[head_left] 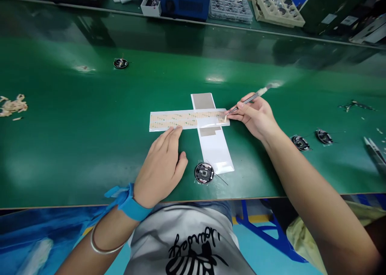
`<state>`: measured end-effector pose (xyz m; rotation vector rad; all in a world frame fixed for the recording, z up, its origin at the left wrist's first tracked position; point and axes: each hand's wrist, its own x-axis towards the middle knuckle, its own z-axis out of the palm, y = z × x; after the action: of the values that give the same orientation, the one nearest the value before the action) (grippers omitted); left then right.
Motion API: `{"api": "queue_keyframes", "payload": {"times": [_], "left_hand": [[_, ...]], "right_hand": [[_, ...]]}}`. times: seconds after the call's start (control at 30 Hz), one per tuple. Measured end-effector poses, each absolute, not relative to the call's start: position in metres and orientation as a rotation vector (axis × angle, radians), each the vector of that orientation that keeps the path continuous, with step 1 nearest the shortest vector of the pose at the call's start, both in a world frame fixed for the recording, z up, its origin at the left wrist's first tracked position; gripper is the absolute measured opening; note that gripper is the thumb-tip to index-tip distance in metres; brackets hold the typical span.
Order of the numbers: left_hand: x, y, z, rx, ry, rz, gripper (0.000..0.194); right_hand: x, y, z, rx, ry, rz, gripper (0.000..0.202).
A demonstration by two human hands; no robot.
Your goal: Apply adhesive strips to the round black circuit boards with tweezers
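Observation:
My right hand point(256, 116) grips a pair of tweezers point(251, 99), whose tips meet a small tan piece point(226, 117) at the right end of a sticker strip point(173, 120). Rows of small tan stickers cover that strip. Fingertips of my left hand point(163, 158) rest on its lower edge, fingers stretched out and holding nothing. Beneath the strip, crosswise, lies a white sheet point(215, 148) with grey patches. A round black electronic part point(204, 173) with a thin wire sits by the sheet's near end.
Two round parts point(300, 143) lie at right, with another tweezers point(375, 150) at the edge. One more round part point(121, 63) sits farther back. Tan scraps point(13, 105) are piled at left. A blue box point(184, 3) and parts trays point(230, 3) line the back shelf.

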<state>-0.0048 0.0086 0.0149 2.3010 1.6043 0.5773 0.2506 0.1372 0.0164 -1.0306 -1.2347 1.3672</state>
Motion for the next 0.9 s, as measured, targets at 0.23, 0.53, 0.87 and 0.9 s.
{"api": "queue_keyframes", "payload": {"times": [0.23, 0.53, 0.87, 0.9], "left_hand": [[0.012, -0.034, 0.024, 2.156, 1.408, 0.717, 0.067], [0.024, -0.042, 0.004, 2.041, 1.463, 0.858, 0.043], [0.021, -0.042, 0.004, 1.994, 1.460, 0.824, 0.040], [0.020, -0.041, 0.004, 2.011, 1.444, 0.831, 0.037]], "right_hand": [[0.215, 0.019, 0.038, -1.160, -1.248, 0.995, 0.022], [0.192, -0.031, 0.007, -1.300, -1.177, 0.882, 0.014], [0.194, -0.031, 0.008, -1.342, -1.213, 0.910, 0.010], [0.194, -0.032, 0.007, -1.337, -1.212, 0.918, 0.010]]}}
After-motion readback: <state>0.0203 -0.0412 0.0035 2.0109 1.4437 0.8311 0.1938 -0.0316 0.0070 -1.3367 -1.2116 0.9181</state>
